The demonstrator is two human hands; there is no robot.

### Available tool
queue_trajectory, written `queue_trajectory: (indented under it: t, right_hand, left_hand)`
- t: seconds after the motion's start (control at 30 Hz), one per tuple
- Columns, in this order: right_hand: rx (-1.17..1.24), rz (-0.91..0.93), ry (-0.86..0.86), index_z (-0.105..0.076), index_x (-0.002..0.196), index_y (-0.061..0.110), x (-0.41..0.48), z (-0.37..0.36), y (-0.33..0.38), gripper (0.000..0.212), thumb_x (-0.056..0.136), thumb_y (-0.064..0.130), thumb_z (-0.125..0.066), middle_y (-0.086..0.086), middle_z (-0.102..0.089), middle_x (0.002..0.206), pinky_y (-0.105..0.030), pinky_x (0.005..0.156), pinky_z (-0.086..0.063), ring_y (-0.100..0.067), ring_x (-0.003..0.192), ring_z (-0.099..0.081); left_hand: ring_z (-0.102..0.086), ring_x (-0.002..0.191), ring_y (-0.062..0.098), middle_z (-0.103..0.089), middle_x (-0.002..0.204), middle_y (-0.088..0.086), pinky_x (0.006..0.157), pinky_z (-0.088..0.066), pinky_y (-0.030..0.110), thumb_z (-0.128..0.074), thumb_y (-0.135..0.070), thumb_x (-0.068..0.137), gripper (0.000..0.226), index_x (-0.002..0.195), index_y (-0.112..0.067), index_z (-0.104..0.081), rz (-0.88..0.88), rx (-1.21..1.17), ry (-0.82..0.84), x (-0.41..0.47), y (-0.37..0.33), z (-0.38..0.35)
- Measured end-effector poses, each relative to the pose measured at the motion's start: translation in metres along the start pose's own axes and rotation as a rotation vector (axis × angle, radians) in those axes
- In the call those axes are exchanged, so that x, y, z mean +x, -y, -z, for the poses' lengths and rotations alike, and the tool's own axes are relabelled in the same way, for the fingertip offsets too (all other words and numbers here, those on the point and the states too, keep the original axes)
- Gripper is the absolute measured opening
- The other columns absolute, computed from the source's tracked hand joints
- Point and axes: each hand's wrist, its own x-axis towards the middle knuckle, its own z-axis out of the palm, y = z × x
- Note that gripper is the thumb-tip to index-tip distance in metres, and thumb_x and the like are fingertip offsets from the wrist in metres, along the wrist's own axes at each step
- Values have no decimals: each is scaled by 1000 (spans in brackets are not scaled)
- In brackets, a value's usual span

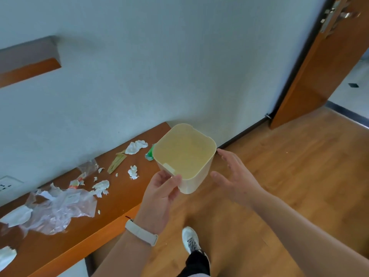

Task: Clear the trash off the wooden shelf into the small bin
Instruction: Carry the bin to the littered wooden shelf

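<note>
Small pale-yellow square plastic bin (pixel 196 183) is held in the air, mouth up. Left hand (pixel 159 194) pinches the bin's near rim corner. Right hand (pixel 233 172) is open with fingers spread just right of the bin; contact unclear. Long brown wooden shelf (pixel 111 198) runs left of the bin. It carries a green wrapper (pixel 149 153) just beside the bin, crumpled white tissues (pixel 136 146) near it, and a clear plastic bag (pixel 63 206) farther left.
</note>
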Motion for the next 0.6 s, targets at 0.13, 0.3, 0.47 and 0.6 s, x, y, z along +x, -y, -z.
queue_trajectory:
  t: [0.13,0.3,0.47,0.6]
  right_hand:
    - [-25,-47,12,-15,141,52,45,5,6,81,71,82,-44,21,-24,150,-40,105,-38,-5,133,-31]
    - [-64,-62,9,-14,138,57,113,13,19,71,79,72,-51,23,-25,149,-38,105,-36,-4,132,-31]
    - [-53,-31,-14,-17,135,60,172,2,37,66,80,68,-52,23,-33,142,-34,99,-38,-2,124,-37]
    - [-88,35,80,-14,134,62,204,-18,49,65,81,70,-51,23,-31,144,-32,96,-38,-1,122,-35]
  left_hand:
    - [-74,103,19,-81,106,0,85,-58,32,-75,-13,84,33,116,-16,-65,19,-77,2,51,-19,-3]
    - [-69,115,25,-76,117,5,99,-56,40,-76,-13,83,37,117,-16,-64,13,-156,8,111,-54,0]
    - [-71,113,26,-82,105,-1,91,-59,37,-78,-19,72,46,115,-16,-63,-61,-164,10,149,-82,17]
    - [-69,116,24,-81,104,-3,97,-56,39,-81,-26,69,49,115,-18,-65,-100,-160,-43,161,-93,35]
